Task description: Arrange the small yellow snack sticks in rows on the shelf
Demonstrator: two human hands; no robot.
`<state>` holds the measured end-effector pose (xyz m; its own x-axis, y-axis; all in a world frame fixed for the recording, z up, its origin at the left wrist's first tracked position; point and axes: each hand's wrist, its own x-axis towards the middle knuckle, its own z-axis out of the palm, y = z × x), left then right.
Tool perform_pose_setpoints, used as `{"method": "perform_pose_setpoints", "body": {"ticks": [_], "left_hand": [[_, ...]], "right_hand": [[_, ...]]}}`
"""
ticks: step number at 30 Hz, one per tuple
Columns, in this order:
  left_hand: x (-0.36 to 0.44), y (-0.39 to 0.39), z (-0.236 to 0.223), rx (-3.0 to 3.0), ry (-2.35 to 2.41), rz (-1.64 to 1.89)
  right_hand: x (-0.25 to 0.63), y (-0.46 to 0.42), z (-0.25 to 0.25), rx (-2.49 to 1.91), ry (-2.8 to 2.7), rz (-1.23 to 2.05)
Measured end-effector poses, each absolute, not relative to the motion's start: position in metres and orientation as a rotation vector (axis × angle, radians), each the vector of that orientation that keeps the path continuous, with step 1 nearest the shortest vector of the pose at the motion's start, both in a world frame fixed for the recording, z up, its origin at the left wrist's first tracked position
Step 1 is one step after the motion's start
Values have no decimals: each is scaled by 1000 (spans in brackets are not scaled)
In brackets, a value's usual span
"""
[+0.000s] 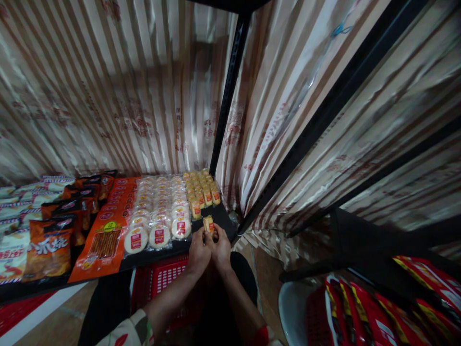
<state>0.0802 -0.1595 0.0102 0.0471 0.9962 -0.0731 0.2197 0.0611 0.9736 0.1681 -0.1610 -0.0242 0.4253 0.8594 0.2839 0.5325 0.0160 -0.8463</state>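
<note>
Both my hands meet over the front edge of a black shelf point(225, 218). Between their fingertips is a small yellow wrapped snack point(209, 224) with a red label. My left hand point(199, 250) and my right hand point(220, 247) are closed around its lower end, which the fingers hide. Just beyond them, rows of the same yellow wrapped snacks point(202, 188) stand close together at the shelf's right end. To their left lie rows of round white wrapped crackers point(159, 235) with red labels.
Left on the shelf are an orange snack bag point(104, 245), orange-and-black bags point(50, 252) and white bags point(12, 254). A red basket point(158, 278) stands below. Black posts point(230, 91) rise at the corner before striped sheeting point(151, 86). Red packets point(374, 307) fill a basket at right.
</note>
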Motion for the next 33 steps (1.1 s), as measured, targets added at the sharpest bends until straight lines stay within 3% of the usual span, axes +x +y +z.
{"method": "perform_pose_setpoints", "body": {"ticks": [8,17,33], "left_hand": [[102,-138,10,1452,1557,1067],[97,-111,17,1325,1402,988],[93,-111,18,1202,1416,887]], "right_hand": [[175,-128,-30,-1656,-1227,366],[176,-99,-37,-1731,-1236,311],[180,-113,-30,-1733,-1317,171]]}}
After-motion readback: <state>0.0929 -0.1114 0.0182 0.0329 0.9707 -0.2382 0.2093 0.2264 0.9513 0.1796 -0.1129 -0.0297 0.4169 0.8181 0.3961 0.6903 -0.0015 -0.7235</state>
